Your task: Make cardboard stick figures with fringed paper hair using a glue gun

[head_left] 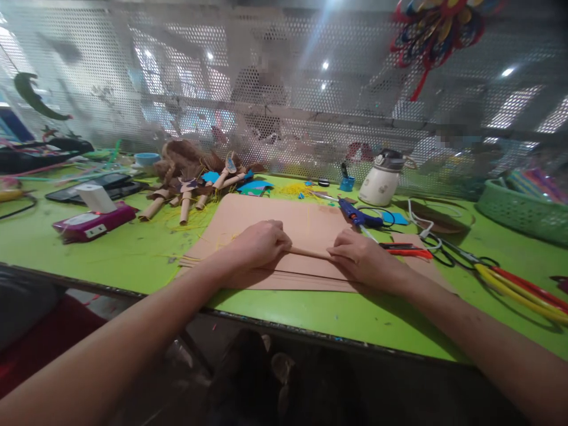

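A thin rolled tube of brown paper [309, 253] lies across the stacked brown paper sheets [270, 210] on the green table. Its left end is pinched by my left hand [262, 242], fingers curled closed around it. At the other end my right hand [361, 254] grips it between thumb and fingers. Both hands rest low over the front part of the stack. Just beyond my right hand lies a blue glue gun [357, 214], and beside that hand is a red and black cutter [406, 250].
Rolled paper figures with brown hair [186, 189] lie at the back left, near a purple power strip [95, 222]. A white bottle [380, 180] stands behind the glue gun. Yellow-handled scissors [515, 287] and a green basket [523, 207] are at the right.
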Demonstrator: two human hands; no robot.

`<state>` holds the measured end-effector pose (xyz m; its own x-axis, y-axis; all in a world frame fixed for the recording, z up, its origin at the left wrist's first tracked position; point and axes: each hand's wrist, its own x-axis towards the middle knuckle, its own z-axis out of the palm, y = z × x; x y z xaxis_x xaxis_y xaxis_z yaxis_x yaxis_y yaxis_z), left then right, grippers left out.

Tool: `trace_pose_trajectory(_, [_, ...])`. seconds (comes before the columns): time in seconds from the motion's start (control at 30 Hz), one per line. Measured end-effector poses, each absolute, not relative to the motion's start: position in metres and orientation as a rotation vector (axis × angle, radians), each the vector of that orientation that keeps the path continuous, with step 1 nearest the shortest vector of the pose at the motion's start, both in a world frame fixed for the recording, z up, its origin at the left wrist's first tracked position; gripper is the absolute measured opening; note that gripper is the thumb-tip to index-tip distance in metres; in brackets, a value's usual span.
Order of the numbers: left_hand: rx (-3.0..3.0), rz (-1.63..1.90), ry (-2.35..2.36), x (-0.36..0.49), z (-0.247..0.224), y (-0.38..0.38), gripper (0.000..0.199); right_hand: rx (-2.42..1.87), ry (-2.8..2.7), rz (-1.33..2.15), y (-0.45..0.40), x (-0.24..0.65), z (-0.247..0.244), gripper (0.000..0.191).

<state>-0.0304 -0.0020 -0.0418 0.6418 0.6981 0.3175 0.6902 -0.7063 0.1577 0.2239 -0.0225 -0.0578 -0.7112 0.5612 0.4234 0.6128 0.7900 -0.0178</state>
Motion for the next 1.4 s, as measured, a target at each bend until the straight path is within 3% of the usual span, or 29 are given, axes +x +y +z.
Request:
trace_pose_trajectory(0.23, [2.919, 0.636, 1.258, -0.026, -0.038, -0.014, 0.028, -0.919, -2.625, -0.194, -0.018, 0.224, -0.055, 0.025])
trace_pose_trajectory(0.5, [3.307, 0.392, 1.059, -0.022, -0.03, -0.027, 0.02, -0.937, -2.587, -0.04, -0.018, 0.225, -0.053, 0.027])
trace_pose_trajectory(0.7, [3.302, 0.517, 1.074, -0.021, -0.041, -0.014, 0.034, -1.012, -2.542, -0.003, -0.02, 0.224, -0.051, 0.029])
trace_pose_trajectory(1.0, [3.142, 0.496, 1.198, -0.024, -0.045, 0.002, 0.032, -1.068, -2.518, 0.069, -0.016, 0.226, -0.053, 0.026])
trace_pose_trajectory(1.4, [2.81, 0.568, 1.171, -0.029, -0.041, 0.014, 0.022, -0.946, -2.543, -0.355, -0.017, 0.222, -0.057, 0.019])
